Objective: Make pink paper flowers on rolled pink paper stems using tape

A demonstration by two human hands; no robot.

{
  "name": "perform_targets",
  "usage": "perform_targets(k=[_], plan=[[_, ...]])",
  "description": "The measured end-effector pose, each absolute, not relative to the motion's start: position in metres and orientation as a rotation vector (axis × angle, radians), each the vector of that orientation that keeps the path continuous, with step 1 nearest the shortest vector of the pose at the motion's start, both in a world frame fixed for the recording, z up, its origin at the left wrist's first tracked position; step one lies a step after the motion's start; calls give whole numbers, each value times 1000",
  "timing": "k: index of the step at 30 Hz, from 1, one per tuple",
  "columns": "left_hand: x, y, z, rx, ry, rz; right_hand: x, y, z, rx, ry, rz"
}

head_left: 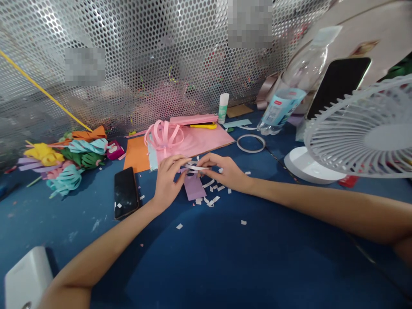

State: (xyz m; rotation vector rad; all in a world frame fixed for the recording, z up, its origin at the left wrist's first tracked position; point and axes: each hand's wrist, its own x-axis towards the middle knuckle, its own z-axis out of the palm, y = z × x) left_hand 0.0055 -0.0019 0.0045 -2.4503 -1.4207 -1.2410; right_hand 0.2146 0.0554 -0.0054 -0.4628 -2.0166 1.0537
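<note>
My left hand point(169, 178) and my right hand point(225, 171) meet near the middle of the blue table. Between their fingertips is a thin white strip point(196, 167), pinched from both sides. Fingers hide part of it. Just below lies a purple paper piece point(194, 187), its upper end close under my left fingers. Small white paper scraps point(210, 201) are scattered around it. Behind my left hand stands a pink looped paper shape point(165, 135) on pink sheets point(206, 139).
A black phone point(125, 192) lies left of my left hand, near colourful paper flowers point(69, 156). At the right are a tape ring point(251, 143), a bottle point(283, 103) and a white fan point(363, 133). A glue stick point(223, 108) stands by the perforated metal panel point(144, 77).
</note>
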Motion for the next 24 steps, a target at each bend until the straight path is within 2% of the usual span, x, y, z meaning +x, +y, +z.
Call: perform_targets(k=[6, 12, 17, 24], plan=[[5, -2, 7, -2502, -1510, -1497, 214, 53, -2, -461, -2069, 1054], [3, 1, 5, -2419, -1546, -1637, 215, 58, -3, -413, -2228, 635], [2, 3, 0, -2424, -1657, -1935, 216, 59, -6, -365, -2290, 501], [4, -1, 0, -2475, -1783, -1954, 215, 62, -11, -338, -2335, 332]])
